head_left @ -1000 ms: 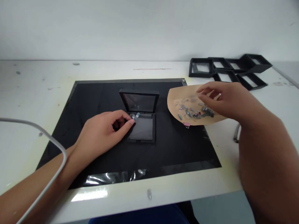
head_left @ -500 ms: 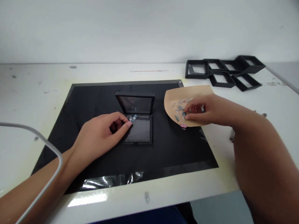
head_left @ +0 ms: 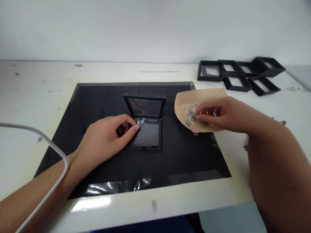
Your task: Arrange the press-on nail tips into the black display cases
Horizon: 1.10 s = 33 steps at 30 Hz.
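Twice pinching: with left hand (head_left: 107, 135), blue trinket (head_left: 142, 120) inside hinged frame (head_left: 148, 133); with right hand (head_left: 227, 114), teal trinket (head_left: 193, 117) right of frame.

head camera | from wearer's head | facing forward and down | near worktop (head_left: 206, 194), wall (head_left: 155, 30) filling top

Two hands show, one left hand (head_left: 109, 134) and one right hand (head_left: 224, 115). There is one open hinged case (head_left: 147, 134), one paper tray (head_left: 183, 97), one pink clip (head_left: 195, 131), one black mat (head_left: 189, 155), one cable (head_left: 58, 149) and one table (head_left: 29, 97). The black frames (head_left: 254, 68) number six, while the small pieces (head_left: 187, 122) are too tiny and too hidden to count.
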### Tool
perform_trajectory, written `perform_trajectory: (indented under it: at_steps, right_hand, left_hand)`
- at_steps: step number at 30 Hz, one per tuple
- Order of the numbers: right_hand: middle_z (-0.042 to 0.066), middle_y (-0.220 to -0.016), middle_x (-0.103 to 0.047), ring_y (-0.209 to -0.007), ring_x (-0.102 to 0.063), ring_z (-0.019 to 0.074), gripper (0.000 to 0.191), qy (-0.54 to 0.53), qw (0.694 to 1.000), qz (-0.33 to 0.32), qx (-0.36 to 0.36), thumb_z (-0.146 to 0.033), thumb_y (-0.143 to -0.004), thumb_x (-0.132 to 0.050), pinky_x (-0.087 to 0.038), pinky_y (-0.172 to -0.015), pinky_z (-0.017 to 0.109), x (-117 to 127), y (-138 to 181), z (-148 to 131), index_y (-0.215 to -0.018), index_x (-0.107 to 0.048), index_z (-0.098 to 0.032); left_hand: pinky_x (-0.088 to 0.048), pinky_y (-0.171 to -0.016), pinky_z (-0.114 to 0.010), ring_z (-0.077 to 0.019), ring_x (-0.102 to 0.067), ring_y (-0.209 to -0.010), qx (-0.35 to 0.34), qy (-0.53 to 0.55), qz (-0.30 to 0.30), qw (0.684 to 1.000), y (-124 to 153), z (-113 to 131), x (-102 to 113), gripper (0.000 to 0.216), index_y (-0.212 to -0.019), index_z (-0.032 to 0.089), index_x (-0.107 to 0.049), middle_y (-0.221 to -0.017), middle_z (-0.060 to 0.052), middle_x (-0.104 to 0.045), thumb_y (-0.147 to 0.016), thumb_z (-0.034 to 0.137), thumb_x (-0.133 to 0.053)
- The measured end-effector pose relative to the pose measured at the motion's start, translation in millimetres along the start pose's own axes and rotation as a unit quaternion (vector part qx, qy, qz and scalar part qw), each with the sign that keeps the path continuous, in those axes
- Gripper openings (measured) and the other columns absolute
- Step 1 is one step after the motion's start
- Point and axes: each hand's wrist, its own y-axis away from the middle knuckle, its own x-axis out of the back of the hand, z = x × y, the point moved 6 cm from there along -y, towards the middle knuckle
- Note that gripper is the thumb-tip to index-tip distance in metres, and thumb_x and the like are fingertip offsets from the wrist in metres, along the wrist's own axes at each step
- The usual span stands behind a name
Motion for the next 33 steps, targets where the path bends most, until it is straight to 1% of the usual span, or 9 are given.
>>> perform_trajectory:
  at_steps: [2, 4, 9, 13, 17, 22, 26, 29, 33]
  right_hand:
    - [0.003, -0.086, -0.077, -0.073, -0.064, 0.0218, 0.034, -0.018, 1.0, 0.021, -0.001, -0.065, -0.088, -0.072, -0.048, -0.067, 0.04, 4.4, 1.5, 3.9, -0.091, -0.08, -0.032]
    - [0.003, -0.089, -0.078, -0.077, -0.068, 0.0239, 0.034, -0.032, 0.999, 0.027, -0.001, -0.066, -0.089, -0.071, -0.051, -0.068, 0.041, 6.0, 2.0, 7.9, -0.092, -0.079, -0.032]
    - [0.003, -0.09, -0.079, -0.083, -0.074, 0.0287, 0.017, -0.043, 0.998, 0.041, -0.026, -0.048, -0.092, -0.071, -0.055, -0.073, 0.044, 6.7, -0.3, 18.8, -0.095, -0.078, -0.033]
    - [0.004, -0.09, -0.079, -0.081, -0.074, 0.0281, 0.017, -0.012, 0.997, 0.063, -0.032, -0.046, -0.089, -0.072, -0.055, -0.074, 0.045, 10.3, -1.4, 20.4, -0.095, -0.078, -0.031]
    - [0.005, -0.089, -0.078, -0.075, -0.068, 0.0249, 0.029, 0.0, 0.998, 0.048, -0.035, -0.056, -0.086, -0.074, -0.051, -0.069, 0.043, 8.3, -1.8, 16.7, -0.097, -0.082, -0.031]
    - [0.002, -0.079, -0.071, -0.071, -0.063, 0.0209, 0.037, -0.006, 1.0, -0.018, -0.008, -0.057, -0.084, -0.073, -0.048, -0.067, 0.039, -7.6, -5.3, 6.0, -0.111, -0.083, -0.034]
    - [0.002, -0.075, -0.07, -0.067, -0.06, 0.0195, 0.03, 0.007, 0.999, -0.028, -0.016, -0.056, -0.086, -0.071, -0.044, -0.062, 0.037, -12.7, -8.2, 8.0, -0.098, -0.08, -0.03]
    - [0.004, -0.074, -0.069, -0.065, -0.058, 0.0198, 0.033, 0.0, 0.999, -0.038, -0.007, -0.06, -0.086, -0.071, -0.042, -0.059, 0.037, -14.2, -9.3, 10.7, -0.085, -0.076, -0.028]
    - [0.004, -0.069, -0.066, -0.061, -0.054, 0.019, 0.036, -0.022, 0.999, -0.025, 0.018, -0.064, -0.086, -0.074, -0.039, -0.055, 0.037, -14.0, -9.6, 9.5, -0.088, -0.077, -0.029]
  left_hand:
    - [-0.042, -0.06, -0.031, -0.0167, -0.06, -0.061, -0.001, 0.0, -0.003, 1.0, -0.2, 0.1, -0.6, 0.033, -0.1, 0.034, -0.075, -0.08, 0.005, -0.075, -0.097, 0.064, -0.06]
    - [-0.042, -0.06, -0.031, -0.0167, -0.06, -0.062, 0.0, 0.0, -0.006, 1.0, 0.0, -0.4, -1.1, 0.033, -0.1, 0.034, -0.075, -0.08, 0.005, -0.074, -0.097, 0.064, -0.061]
    - [-0.043, -0.064, -0.032, -0.0162, -0.061, -0.064, -0.001, 0.0, -0.003, 1.0, 0.7, -1.1, -0.6, 0.031, -0.1, 0.036, -0.074, -0.08, 0.007, -0.073, -0.096, 0.064, -0.061]
    - [-0.043, -0.065, -0.032, -0.0163, -0.061, -0.065, 0.002, 0.001, -0.009, 1.0, 0.5, -1.7, -1.0, 0.032, -0.1, 0.035, -0.074, -0.079, 0.007, -0.073, -0.097, 0.064, -0.062]
    - [-0.043, -0.064, -0.032, -0.016, -0.061, -0.065, 0.002, 0.001, -0.014, 1.0, 0.2, -1.3, -2.1, 0.033, -0.101, 0.035, -0.074, -0.08, 0.007, -0.073, -0.097, 0.065, -0.061]
    - [-0.042, -0.063, -0.032, -0.0154, -0.059, -0.063, 0.001, -0.001, -0.008, 1.0, -0.3, 0.0, -2.3, 0.034, -0.102, 0.033, -0.075, -0.08, 0.005, -0.073, -0.097, 0.064, -0.061]
    - [-0.042, -0.063, -0.031, -0.0148, -0.059, -0.063, 0.0, -0.005, -0.008, 1.0, 0.2, 0.1, -2.0, 0.035, -0.101, 0.033, -0.074, -0.08, 0.006, -0.073, -0.097, 0.064, -0.06]
    - [-0.041, -0.062, -0.031, -0.0146, -0.06, -0.064, 0.001, -0.009, -0.006, 1.0, 1.1, -0.6, -1.0, 0.035, -0.101, 0.033, -0.074, -0.082, 0.006, -0.074, -0.099, 0.063, -0.057]
    - [-0.041, -0.062, -0.03, -0.0146, -0.06, -0.062, 0.003, -0.009, -0.005, 1.0, 1.3, -1.2, -0.1, 0.034, -0.101, 0.034, -0.074, -0.08, 0.007, -0.072, -0.097, 0.063, -0.059]
